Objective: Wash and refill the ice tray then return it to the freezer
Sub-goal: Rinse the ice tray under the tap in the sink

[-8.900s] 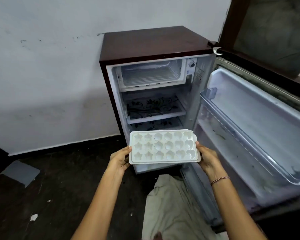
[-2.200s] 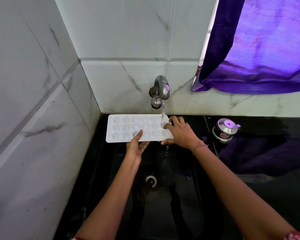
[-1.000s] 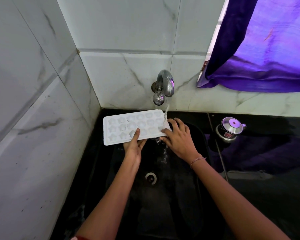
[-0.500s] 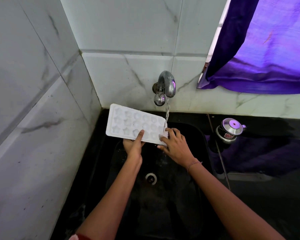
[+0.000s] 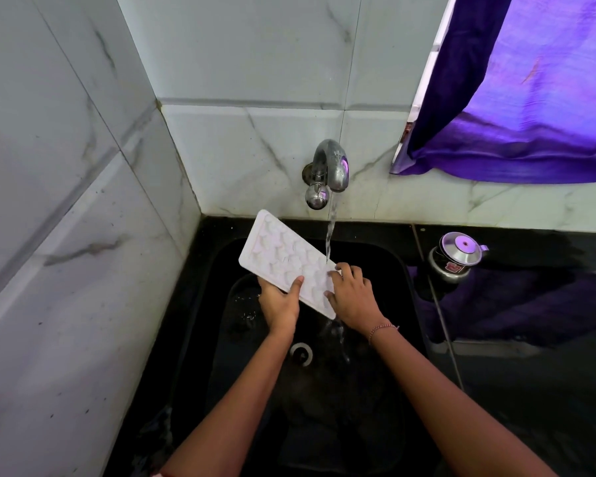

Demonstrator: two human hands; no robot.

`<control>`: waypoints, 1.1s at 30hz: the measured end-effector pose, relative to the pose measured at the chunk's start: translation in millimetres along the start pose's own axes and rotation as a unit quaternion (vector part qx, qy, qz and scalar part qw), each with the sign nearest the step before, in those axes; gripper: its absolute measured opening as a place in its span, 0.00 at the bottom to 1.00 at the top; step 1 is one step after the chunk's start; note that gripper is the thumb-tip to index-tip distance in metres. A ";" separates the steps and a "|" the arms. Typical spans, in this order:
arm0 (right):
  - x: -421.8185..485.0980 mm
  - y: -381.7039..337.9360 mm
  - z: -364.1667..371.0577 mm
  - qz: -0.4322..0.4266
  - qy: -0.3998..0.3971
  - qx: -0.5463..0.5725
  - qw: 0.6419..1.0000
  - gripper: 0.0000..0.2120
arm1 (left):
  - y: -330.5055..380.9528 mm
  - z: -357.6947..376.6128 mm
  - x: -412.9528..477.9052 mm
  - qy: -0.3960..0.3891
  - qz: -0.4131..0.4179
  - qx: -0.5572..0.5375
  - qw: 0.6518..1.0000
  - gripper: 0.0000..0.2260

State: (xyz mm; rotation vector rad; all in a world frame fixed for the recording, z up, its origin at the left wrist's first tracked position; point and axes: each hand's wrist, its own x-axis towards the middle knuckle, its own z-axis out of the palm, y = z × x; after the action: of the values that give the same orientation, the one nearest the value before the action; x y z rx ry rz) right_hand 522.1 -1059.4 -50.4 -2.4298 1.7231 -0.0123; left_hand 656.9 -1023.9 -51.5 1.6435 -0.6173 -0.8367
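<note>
Ice tray: You have the white plastic ice tray, with its rows of moulded cells, over the black sink basin just left of the frame's centre. It lies on a slant, one end up toward the wall corner and the other down by the middle of the frame, cells facing you.
Left hand: Your left hand grips the tray's near long edge, thumb laid across the top face and fingers hidden underneath.
Right hand: Your right hand is on the tray's lower end, fingers bent over the cells and thumb at the near edge, pinching that end. A thin beaded bracelet sits on the wrist.
Tap: The chrome wall tap above centre is running. Its thin stream of water lands on the tray's lower end, just beside your right fingertips.
Drain: A round metal drain lies below both hands.
Worktop: The glossy black worktop fills the right side. A small steel container with a domed lid stands on it, well apart from the tray.
Background: Pale marble-veined wall tiles cover the upper half of the frame, with a purple curtain at upper right.
</note>
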 end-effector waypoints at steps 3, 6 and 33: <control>0.0 7.1 -3.4 0.018 0.019 0.050 0.998 0.21 | -3.0 -0.7 -4.8 -0.023 -0.068 -0.077 0.994 0.30; -1.2 15.9 -6.7 0.009 0.015 0.064 0.998 0.18 | 0.5 -1.3 -12.4 -0.049 -0.116 -0.181 0.975 0.28; 22.1 13.0 -45.3 -0.058 -0.175 0.077 0.980 0.60 | 21.5 -10.0 3.0 -0.063 -0.130 -0.236 0.961 0.21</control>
State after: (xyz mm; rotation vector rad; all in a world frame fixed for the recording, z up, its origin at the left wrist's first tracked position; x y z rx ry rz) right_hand 512.8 -1090.0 -9.5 -2.2521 1.3758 0.2440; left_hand 667.4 -1025.1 -30.0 1.2517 -0.2558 -1.1860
